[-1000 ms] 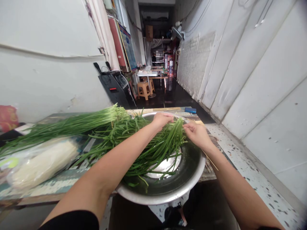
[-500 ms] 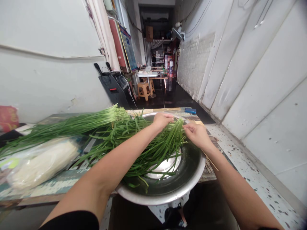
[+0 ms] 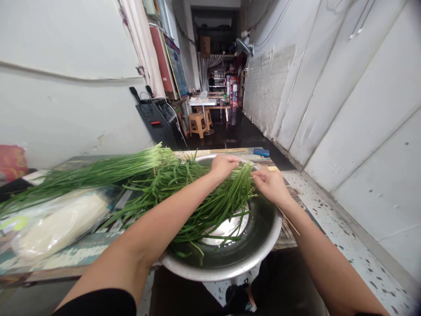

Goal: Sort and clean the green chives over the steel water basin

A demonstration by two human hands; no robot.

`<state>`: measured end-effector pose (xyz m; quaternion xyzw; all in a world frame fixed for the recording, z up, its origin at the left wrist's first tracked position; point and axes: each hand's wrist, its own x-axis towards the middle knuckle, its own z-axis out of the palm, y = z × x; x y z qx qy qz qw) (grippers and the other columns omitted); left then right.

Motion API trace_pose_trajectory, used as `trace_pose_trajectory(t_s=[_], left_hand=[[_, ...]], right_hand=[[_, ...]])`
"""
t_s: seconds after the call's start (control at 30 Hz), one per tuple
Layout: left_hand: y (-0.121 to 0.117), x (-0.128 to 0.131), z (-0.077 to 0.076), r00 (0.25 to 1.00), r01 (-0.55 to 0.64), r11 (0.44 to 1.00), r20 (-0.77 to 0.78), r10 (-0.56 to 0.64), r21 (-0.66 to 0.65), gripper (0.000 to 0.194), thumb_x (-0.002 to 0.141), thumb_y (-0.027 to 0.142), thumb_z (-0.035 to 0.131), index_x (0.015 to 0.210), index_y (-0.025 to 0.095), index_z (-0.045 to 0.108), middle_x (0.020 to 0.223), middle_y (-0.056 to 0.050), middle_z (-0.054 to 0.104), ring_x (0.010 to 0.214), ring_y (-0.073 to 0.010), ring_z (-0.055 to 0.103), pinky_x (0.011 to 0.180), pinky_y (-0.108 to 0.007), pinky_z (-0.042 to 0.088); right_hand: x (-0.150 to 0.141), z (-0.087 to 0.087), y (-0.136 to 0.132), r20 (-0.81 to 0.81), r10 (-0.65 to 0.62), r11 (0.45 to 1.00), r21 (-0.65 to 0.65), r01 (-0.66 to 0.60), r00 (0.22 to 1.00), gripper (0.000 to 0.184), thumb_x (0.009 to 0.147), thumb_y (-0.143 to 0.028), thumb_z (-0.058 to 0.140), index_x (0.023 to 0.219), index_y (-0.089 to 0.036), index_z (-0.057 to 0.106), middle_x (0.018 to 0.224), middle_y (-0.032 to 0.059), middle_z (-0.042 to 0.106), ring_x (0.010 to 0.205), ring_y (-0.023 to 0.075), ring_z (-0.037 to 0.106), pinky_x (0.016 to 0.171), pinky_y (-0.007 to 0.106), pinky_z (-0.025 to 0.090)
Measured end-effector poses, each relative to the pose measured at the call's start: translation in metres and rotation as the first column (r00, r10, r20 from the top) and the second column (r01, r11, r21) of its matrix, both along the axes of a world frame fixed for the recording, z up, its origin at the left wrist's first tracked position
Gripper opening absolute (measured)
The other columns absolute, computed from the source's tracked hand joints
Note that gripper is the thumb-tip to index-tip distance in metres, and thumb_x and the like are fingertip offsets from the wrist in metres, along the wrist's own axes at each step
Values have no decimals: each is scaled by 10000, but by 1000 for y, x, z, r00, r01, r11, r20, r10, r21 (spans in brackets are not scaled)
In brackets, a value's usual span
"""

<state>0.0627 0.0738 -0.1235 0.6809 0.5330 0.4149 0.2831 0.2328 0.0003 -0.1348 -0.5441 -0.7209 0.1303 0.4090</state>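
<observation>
A bunch of long green chives (image 3: 210, 202) lies across a wide metal basin (image 3: 263, 250) at the table's near edge. My left hand (image 3: 223, 166) rests curled on the far end of this bunch, fingers closed around the stalk tips. Just to its right, my right hand (image 3: 271, 184) pinches the ends of a few stalks between thumb and fingers. A thin wooden stick (image 3: 289, 220) shows under my right wrist. A second, longer bundle of chives (image 3: 88, 173) lies on the table to the left, apart from both hands.
A clear plastic bag of pale noodle-like food (image 3: 55, 226) sits on the table at the left. A blue object (image 3: 261, 152) lies at the table's far edge. Beyond, a narrow corridor holds a black machine (image 3: 158, 123), a white table and orange stools (image 3: 199, 123).
</observation>
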Motion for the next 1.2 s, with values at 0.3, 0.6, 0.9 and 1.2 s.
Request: trace_pose_trajectory(t_s=[0.3,0.6,0.9,1.2], left_hand=[[-2,-1,6,971,216,974,-123,-206,68,213,717,205,635,906,199,733,929,-16,718,882,-166,642,825,-258,461],[10,-21,10,816,102,988,-577,-18,114,236,786,249,549,950,249,717,1081,-25,675,1076,-231,540,967,-380,319],[20,-14,-13,686,106,994,-723,-85,-17,214,696,275,639,891,259,726,980,-50,694,978,-270,564,869,-413,320],[19,-23,1,831,175,974,-508,-225,-146,253,669,389,646,816,206,743,803,-28,708,765,-165,606,712,-251,424]], right_hand=[[3,-5,4,-23,-29,999,21,30,999,241,781,-267,487,838,-152,691,691,33,695,561,148,601,534,231,418],[3,-6,5,-41,-66,998,-27,65,997,220,765,-276,500,802,-155,680,686,40,697,568,160,612,525,238,424],[4,-7,5,-35,-47,998,-46,45,998,215,760,-270,501,810,-156,676,687,35,694,564,150,605,531,231,426],[5,-8,6,-44,-32,999,-30,30,999,219,767,-277,494,805,-153,671,689,36,687,542,135,580,539,226,427]])
